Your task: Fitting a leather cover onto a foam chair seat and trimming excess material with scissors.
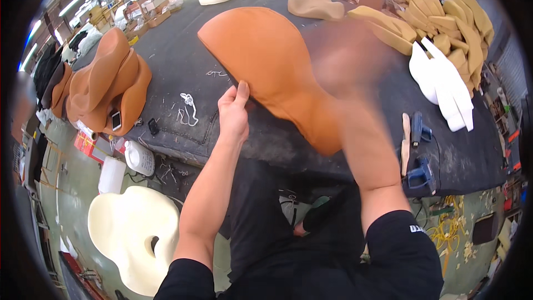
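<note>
A large orange leather-covered cushion (266,61) lies on the dark worktable (183,72), its narrow end hanging toward me over the front edge. My left hand (233,112) rests at the cushion's left edge, fingers together and pressed along the rim. My right hand (347,64) is a motion blur over the cushion's right side; whether it holds anything cannot be seen.
A stack of orange covered cushions (108,83) with a phone on it sits at the table's left end. Tan foam pieces (438,19) and white foam (444,83) lie at the right. Blue tools (419,150) lie near the front edge. A white foam seat (136,233) is on the floor.
</note>
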Available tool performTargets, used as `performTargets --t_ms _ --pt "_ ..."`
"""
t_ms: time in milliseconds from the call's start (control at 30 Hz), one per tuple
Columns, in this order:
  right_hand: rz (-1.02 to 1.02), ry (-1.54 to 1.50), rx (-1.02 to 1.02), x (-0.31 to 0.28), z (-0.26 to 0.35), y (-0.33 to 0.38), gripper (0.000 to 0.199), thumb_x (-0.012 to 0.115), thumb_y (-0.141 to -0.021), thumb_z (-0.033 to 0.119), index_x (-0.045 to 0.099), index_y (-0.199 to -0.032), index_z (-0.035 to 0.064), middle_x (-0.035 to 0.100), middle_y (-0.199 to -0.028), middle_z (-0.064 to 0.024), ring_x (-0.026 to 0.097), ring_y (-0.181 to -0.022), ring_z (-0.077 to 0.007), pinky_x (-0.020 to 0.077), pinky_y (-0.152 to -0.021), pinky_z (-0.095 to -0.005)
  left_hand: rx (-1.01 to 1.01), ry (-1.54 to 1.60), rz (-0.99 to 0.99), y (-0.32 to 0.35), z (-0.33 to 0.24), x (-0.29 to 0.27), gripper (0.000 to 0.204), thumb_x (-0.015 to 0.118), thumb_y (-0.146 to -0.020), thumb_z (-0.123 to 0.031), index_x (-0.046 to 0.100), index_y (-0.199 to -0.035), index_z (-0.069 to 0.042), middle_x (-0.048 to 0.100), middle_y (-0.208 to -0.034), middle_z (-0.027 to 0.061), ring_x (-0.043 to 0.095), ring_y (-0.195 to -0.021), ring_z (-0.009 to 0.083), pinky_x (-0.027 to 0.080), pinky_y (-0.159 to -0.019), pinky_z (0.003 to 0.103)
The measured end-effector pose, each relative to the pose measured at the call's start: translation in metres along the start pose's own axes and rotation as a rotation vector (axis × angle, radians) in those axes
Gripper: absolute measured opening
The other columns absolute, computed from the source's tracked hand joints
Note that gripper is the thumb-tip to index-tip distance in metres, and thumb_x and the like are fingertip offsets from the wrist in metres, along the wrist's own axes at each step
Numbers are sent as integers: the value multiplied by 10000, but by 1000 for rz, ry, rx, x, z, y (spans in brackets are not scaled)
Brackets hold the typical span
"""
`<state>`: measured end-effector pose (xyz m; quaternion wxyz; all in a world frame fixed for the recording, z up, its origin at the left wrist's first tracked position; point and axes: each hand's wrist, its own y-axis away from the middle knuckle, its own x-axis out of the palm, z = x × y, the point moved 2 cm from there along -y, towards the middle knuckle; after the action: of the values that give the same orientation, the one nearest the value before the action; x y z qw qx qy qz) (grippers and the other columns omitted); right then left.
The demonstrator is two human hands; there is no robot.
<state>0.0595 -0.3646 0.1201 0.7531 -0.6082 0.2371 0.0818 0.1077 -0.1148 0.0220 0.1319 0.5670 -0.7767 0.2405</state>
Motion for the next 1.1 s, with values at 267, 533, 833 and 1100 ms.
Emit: performTargets --t_ms 267,533,833,1100 --pt "423 -478 -994 -88 74 139 187 715 -822 224 758 -849 43 733 -1065 -128 661 -1194 -296 331 -1191 -612 -33 26 -55 0 -4 1 269 662 -1039 -370 705 -963 -117 725 -935 -42 613 -814 68 456 -718 268" --pt "111 -318 -446 -93 29 83 733 696 -892 167 418 -1530 -64 374 -1615 -273 306 -1524 -478 285 -1223 -557 46 73 4 49 31 73 335 661 -1049 -208 685 -774 -18 732 -1095 80 609 -1022 115 492 -853 290" --pt "239 -202 -145 -50 -85 150 681 681 -894 14 424 -1524 -4 495 -1547 -207 480 -1428 -398 415 -1163 -440 -47 -74 146 83 14 67 108 693 -995 -77 736 -1012 21 750 -1141 130 651 -934 79 518 -853 247" --pt "407 -194 71 -45 -136 151 757 634 -883 -4 315 -1570 -10 369 -1633 -212 370 -1492 -426 370 -1192 -490 791 -1213 -235 68 -65 -87 858 613 -1011 -437 243 -1600 64 220 -1673 277 151 -1568 460 120 -1257 544"
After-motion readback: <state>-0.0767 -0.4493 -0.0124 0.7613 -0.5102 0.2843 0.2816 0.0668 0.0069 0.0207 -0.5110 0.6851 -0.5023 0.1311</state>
